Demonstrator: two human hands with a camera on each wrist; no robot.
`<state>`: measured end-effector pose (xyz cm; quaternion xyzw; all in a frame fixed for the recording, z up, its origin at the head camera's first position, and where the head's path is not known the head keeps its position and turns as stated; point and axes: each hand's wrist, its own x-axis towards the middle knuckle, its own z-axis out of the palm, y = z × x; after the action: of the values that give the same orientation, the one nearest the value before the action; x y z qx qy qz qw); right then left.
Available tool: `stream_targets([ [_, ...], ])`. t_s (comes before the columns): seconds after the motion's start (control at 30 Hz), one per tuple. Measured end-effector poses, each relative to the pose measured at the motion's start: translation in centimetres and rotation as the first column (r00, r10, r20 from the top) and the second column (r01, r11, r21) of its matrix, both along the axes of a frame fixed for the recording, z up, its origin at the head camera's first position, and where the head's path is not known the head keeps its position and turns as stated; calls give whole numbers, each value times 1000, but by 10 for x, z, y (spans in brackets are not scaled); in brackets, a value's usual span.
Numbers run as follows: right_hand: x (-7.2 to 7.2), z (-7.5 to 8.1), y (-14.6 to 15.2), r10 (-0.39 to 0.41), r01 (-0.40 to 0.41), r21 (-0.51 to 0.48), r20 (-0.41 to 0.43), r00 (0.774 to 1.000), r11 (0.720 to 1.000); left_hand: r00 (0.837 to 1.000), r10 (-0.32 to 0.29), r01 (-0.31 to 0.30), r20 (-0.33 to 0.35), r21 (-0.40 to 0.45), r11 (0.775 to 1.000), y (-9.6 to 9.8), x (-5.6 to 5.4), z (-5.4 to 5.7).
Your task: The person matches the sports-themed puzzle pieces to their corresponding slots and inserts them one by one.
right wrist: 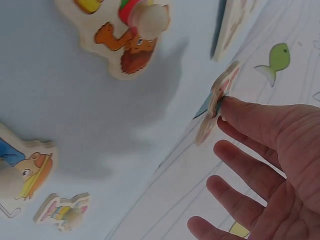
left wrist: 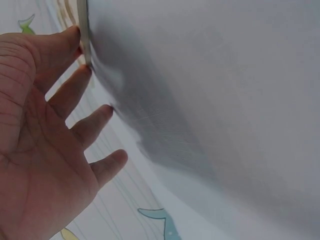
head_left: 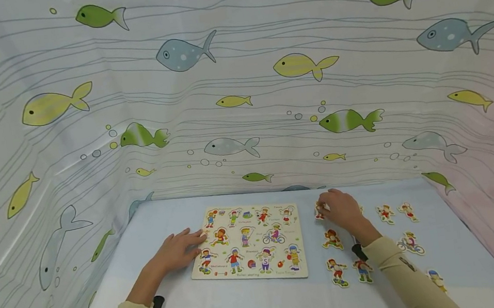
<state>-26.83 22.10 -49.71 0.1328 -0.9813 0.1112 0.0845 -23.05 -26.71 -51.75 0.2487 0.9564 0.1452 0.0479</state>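
Observation:
A wooden puzzle board (head_left: 234, 233) printed with children playing sports lies flat on the table. At its left edge rests my left hand (head_left: 176, 251), thumb and index fingertip against the rim and the other fingers spread. My right hand (head_left: 342, 210) is to the right of the board and pinches a small wooden puzzle piece (right wrist: 216, 102) between thumb and index finger. That piece is held edge-on, above the table in the right wrist view, and its picture is mostly hidden. Close below it lies a running-figure piece (head_left: 332, 240) with a round knob.
More knobbed pieces lie on the right: a skateboarder (head_left: 337, 272), a figure in red (head_left: 363, 270), a cyclist (head_left: 410, 244), a blue-capped figure (head_left: 436, 280) and several others. The pale table (head_left: 163, 300) meets a fish-patterned curtain (head_left: 270, 119) at the back and sides.

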Motion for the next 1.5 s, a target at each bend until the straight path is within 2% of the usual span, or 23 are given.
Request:
stream_targets([
  [0.27,3,11,-9,33,-33,-19,-13,999,999,1000,-5,5,2,-6,1000,-2,0,1],
  [0.53,8,23,-21,103,-105,-17,-88,991,994,1000,-10,10,-6,-11,1000,-2,-3,-1],
  [0.73,9,27,-31,115,-119,-29,-114,987,992,1000,-6,6,-4,-13,1000,-3,-4,-1],
  [1.2,8,31,-70,217,-222,-33,-123,969,974,1000,3,-3,8,-4,1000,-1,-4,0],
  [1.5,9,26,-90,231,-236,-30,-109,967,971,1000,5,-5,7,-7,1000,1,-4,-1],
])
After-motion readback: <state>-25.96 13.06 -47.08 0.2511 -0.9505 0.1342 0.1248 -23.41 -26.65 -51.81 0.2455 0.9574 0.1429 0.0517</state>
